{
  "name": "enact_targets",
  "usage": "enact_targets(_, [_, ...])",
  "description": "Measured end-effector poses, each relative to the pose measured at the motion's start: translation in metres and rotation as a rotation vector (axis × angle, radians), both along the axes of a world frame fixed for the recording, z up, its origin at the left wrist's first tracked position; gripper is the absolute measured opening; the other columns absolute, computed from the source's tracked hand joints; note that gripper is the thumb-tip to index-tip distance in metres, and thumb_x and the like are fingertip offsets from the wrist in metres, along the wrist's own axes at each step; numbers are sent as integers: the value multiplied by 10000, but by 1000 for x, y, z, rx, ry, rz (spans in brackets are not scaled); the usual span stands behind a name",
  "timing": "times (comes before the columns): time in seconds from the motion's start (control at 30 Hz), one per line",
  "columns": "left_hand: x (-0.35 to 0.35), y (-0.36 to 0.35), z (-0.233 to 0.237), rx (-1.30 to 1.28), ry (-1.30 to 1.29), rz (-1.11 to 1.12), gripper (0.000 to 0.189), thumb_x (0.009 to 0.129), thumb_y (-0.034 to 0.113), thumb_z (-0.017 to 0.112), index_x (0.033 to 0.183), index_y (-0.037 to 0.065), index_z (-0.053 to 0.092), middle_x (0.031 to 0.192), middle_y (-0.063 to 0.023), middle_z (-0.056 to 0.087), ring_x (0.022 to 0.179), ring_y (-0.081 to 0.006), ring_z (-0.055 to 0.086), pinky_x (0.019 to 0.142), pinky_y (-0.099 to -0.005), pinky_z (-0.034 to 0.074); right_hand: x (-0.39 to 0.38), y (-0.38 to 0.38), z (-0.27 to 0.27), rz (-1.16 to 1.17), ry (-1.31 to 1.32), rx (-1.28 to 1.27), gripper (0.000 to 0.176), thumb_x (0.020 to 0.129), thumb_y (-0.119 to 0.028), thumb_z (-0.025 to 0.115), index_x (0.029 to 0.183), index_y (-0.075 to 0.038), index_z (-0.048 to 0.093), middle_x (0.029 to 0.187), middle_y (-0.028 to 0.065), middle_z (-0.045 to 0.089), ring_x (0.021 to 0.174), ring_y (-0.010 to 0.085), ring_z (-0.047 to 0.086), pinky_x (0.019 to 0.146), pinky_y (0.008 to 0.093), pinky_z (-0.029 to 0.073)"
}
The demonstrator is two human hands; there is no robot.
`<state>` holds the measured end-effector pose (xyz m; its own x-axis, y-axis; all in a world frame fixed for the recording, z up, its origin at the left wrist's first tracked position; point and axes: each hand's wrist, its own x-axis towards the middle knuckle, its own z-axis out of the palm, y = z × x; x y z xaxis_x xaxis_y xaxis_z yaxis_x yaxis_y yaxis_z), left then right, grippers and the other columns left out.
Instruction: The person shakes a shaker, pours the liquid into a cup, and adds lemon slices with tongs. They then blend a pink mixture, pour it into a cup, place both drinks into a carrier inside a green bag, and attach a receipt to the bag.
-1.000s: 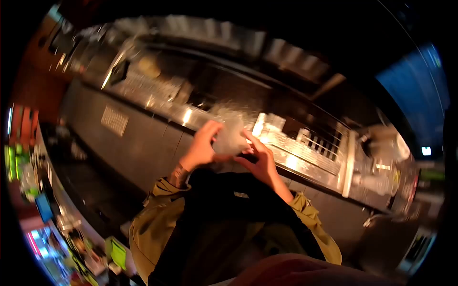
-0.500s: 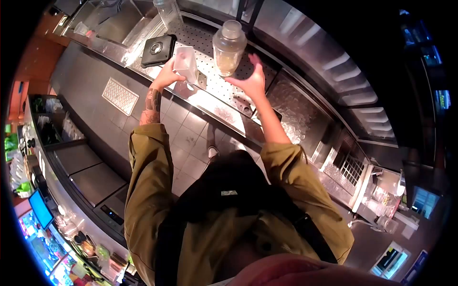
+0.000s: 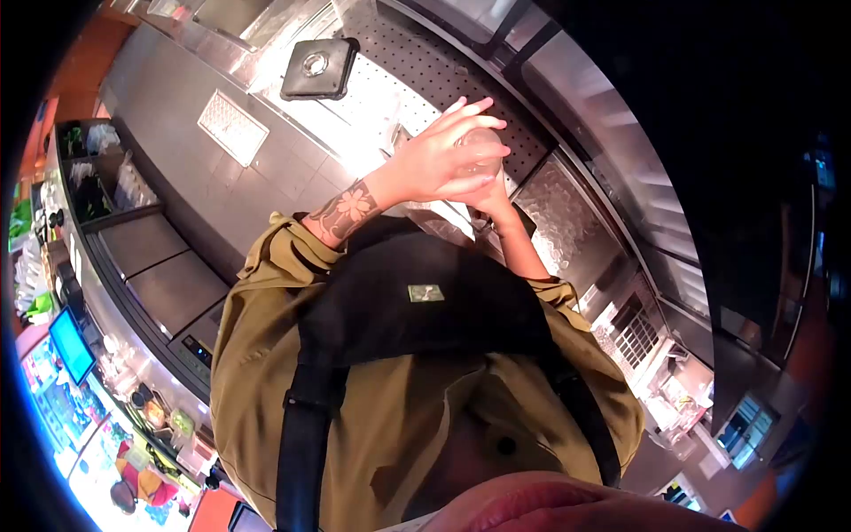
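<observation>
Both my hands are around the clear shaker (image 3: pixel 481 151), held close to my body above the counter's edge. My left hand (image 3: pixel 434 160), with the tattooed wrist, lies over its top and near side, fingers bent around it. Behind and below it is my right hand (image 3: pixel 490 197), partly hidden by the left one and the shaker. Most of the shaker's body is covered by my hands. A black square device with a round ring (image 3: pixel 320 68) lies on the counter to the left.
A perforated steel drainboard (image 3: pixel 425 46) runs along the back. To the right is a bin of ice (image 3: pixel 558 213). Further right stands a wire rack (image 3: pixel 634 332). Behind me on the left are a counter with drawers (image 3: pixel 177 288) and a lit screen (image 3: pixel 72 344).
My left hand has let go of the translucent square cup and moved right onto the shaker. My right hand has closed on the shaker, which has come off the drainboard towards me.
</observation>
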<state>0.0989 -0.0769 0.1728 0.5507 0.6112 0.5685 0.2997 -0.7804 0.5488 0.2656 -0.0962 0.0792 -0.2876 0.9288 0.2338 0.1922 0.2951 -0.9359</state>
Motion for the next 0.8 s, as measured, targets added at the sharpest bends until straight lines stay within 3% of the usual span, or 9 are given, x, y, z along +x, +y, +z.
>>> enact_targets(0.1, [1,3,-6,-18,-127,-61,327,811,215,706,1108,110,617,1165,-139,575,1170,-360,522,990,-480,426,8,-2,-25,34,56,34,737,523,-246,852,1190,-101,572,1196,125,588,1106,273,584,914,406,487])
enact_targets(0.13, [1,5,-9,-49,-187,-98,314,805,205,711,1088,105,620,1133,-138,588,1136,-358,547,969,-470,446,5,-3,-27,55,305,-87,793,492,-239,884,1201,-90,561,1201,102,589,1136,234,570,946,393,468])
enact_targets(0.27, [4,0,-19,42,-227,-30,319,762,185,742,1043,99,618,1085,-151,590,990,-347,599,854,-414,502,2,-12,-24,-20,37,-174,892,488,-279,905,1264,-77,514,1206,106,586,1125,226,574,959,363,457])
enact_targets(0.37, [-5,-7,-4,4,-240,9,304,757,192,748,1011,95,615,1075,-162,587,978,-346,603,852,-409,501,-17,-24,-24,-247,34,-18,858,505,-308,902,1243,-71,535,1169,107,609,1062,215,608,911,350,487])
enact_targets(0.43, [-4,-9,-5,-37,-341,43,297,799,195,725,1043,89,593,1074,-159,588,977,-312,612,837,-400,507,-36,-24,-1,-306,153,-115,885,492,-322,904,1251,-68,525,1172,97,613,1061,213,609,914,359,482])
enact_targets(0.53, [-14,-5,1,-356,-677,159,290,887,234,653,1098,65,551,1086,-153,588,975,-258,618,810,-385,516,-64,-30,27,-462,388,-200,985,446,-273,920,1293,-45,472,1175,106,605,1079,226,600,929,366,473])
enact_targets(0.67, [-78,37,-4,-730,-1238,332,372,989,309,487,1230,32,425,1086,-140,581,992,-223,610,799,-345,534,-51,-34,14,-562,-86,87,1034,454,-255,904,1345,-31,430,1133,161,621,1016,261,639,906,378,500])
enact_targets(0.77, [-121,67,-43,-1049,-1269,-5,364,1001,262,434,1298,66,362,1123,-142,561,1021,-232,602,847,-345,537,-49,-20,77,-419,-437,133,997,521,-218,872,1358,19,386,1154,157,619,1015,284,638,898,372,523])
enact_targets(0.8, [-125,76,-58,-1085,-1234,-54,369,994,249,437,1310,78,355,1142,-140,552,1030,-234,599,859,-350,537,-46,-13,79,-329,-451,143,1010,545,-315,825,1408,-60,365,1173,209,589,986,362,632,850,439,524])
